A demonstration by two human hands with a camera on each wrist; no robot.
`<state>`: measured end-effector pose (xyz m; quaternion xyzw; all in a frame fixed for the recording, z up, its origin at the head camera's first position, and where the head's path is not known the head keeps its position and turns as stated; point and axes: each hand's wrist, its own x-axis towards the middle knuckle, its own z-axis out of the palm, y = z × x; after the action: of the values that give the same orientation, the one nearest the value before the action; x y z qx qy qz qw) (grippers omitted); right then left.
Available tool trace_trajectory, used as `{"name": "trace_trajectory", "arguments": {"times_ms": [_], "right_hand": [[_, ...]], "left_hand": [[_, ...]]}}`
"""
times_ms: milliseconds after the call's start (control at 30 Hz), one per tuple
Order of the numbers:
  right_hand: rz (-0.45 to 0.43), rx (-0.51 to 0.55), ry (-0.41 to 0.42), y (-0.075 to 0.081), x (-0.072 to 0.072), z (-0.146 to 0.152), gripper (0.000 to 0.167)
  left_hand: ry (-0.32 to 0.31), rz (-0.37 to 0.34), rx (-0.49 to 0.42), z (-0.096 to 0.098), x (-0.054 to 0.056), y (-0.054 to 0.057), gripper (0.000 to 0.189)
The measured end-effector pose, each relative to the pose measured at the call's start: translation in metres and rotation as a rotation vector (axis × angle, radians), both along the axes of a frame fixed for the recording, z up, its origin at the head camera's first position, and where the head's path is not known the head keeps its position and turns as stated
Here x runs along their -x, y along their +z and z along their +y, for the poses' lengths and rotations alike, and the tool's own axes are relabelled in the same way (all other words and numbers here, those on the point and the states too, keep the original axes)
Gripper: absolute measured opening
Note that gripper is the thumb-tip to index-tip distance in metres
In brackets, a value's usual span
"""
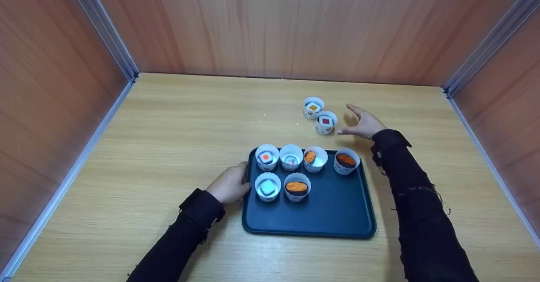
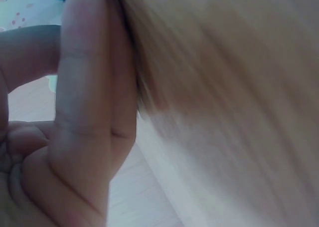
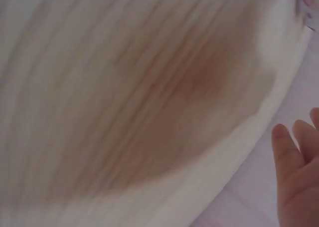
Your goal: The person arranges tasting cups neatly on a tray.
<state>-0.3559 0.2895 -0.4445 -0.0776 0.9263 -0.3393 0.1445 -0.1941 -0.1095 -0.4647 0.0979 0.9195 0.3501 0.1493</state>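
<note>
1. Six paper cups already stand on the dark tray (image 1: 337, 214): four in the far row, holding an orange-centred piece (image 1: 267, 157), a pale piece (image 1: 291, 157), an orange piece (image 1: 315, 158) and a red-brown piece (image 1: 346, 161), and two in the nearer row, a light-blue piece (image 1: 268, 186) and an orange-topped piece (image 1: 297, 186).
2. Two cups remain off the tray on the wooden table (image 1: 168, 147), beyond its far edge: one with a red square (image 1: 326, 122) and, just behind it, one with an orange square (image 1: 314, 107). They stand just beside each other.
3. The right hand (image 1: 365, 123) hovers just right of the red-square cup, fingers spread and holding nothing; it does not appear to touch the cup.
4. The left hand (image 1: 230, 184) rests at the tray's left edge, its fingers curled on the rim as if steadying it.
5. Judged from this layout, most of the loading looks done, with two cups left.
6. The wrist views are too blurred to add detail.
</note>
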Motion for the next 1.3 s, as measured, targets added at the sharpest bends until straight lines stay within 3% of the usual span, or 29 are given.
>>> {"name": "trace_trajectory", "arguments": {"times_ms": [300, 500, 700, 967, 1300], "right_hand": [[-0.069, -0.075, 0.033, 0.000, 0.006, -0.028, 0.099], [-0.092, -0.050, 0.021, -0.001, 0.006, -0.039, 0.092], [-0.050, -0.002, 0.045, -0.006, 0.007, -0.043, 0.075], [-0.061, 0.038, 0.013, -0.007, 0.007, -0.039, 0.057], [-0.049, 0.090, -0.076, -0.004, -0.004, -0.013, 0.056]], "left_hand": [[0.012, -0.020, -0.001, -0.002, -0.003, 0.001, 0.063], [0.011, -0.021, -0.006, -0.002, -0.003, -0.001, 0.063], [-0.002, -0.007, -0.003, -0.002, -0.005, 0.000, 0.062], [-0.008, -0.007, 0.018, -0.003, -0.004, -0.001, 0.063], [-0.015, -0.003, 0.006, 0.002, -0.001, -0.002, 0.060]]}}
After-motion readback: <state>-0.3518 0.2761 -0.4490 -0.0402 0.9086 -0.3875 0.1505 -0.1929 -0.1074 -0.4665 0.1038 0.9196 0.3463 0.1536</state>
